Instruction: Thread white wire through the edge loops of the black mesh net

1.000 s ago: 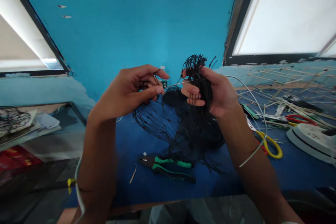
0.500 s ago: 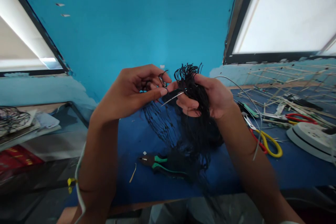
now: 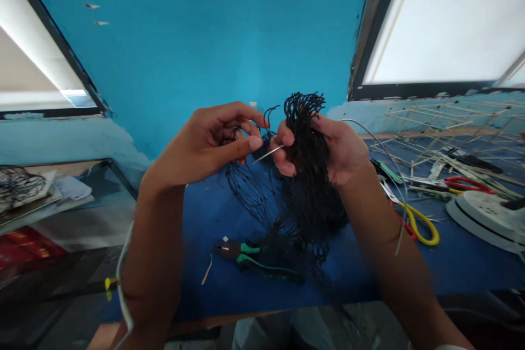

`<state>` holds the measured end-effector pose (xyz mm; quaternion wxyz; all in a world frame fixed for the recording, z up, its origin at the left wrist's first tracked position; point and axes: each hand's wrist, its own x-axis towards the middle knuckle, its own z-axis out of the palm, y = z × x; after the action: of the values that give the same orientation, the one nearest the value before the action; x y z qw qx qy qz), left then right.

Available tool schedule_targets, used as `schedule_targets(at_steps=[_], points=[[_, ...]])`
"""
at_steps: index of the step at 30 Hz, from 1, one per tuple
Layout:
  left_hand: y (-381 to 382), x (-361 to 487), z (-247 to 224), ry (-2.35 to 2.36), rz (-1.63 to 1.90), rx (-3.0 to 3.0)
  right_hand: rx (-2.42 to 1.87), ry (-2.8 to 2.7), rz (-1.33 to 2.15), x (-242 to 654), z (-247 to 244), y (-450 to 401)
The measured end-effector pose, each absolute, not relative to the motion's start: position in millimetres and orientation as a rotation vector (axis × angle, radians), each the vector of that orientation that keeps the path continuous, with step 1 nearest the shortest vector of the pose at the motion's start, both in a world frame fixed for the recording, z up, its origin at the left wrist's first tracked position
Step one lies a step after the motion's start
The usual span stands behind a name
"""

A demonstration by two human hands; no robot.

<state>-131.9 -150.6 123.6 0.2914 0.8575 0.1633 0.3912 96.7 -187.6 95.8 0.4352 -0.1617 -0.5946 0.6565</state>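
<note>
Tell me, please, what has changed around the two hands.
The left hand seems to have released the wire: its tip now sticks out free below the left thumb, and its far end has swung right. The black knotted netting now hides more of the combination pliers. Unchanged: the right hand grips the bunched netting and the wire; the left holds netting strands; the pliers have not moved.

A turquoise wall (image 3: 184,38) fills the back, scuffed and paint-chipped, fading to a paler, patchy band lower down. Bright, dark-framed windows flank it: the left window (image 3: 28,60) slants in at one edge, the right window (image 3: 435,22) glows white. Against the wall stands a blue-topped bench (image 3: 200,213); a dark-rimmed shelf (image 3: 112,186) sits left, above dim shadow.
</note>
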Motion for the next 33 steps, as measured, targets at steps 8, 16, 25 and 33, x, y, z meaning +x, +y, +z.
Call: schedule_targets(at_steps=[8,16,25,33], points=[[-138,-140,123,0.421,0.93,2.225,-0.391,-1.394,1.53,96,98,-190],[-134,-134,121,0.474,1.053,2.169,-0.28,-1.409,1.415,94,94,-186],[-139,-129,120,0.48,1.108,2.132,-0.222,-1.416,1.358,93,94,-185],[-143,-117,114,0.512,1.324,2.018,-0.243,-1.317,1.358,95,94,-185]])
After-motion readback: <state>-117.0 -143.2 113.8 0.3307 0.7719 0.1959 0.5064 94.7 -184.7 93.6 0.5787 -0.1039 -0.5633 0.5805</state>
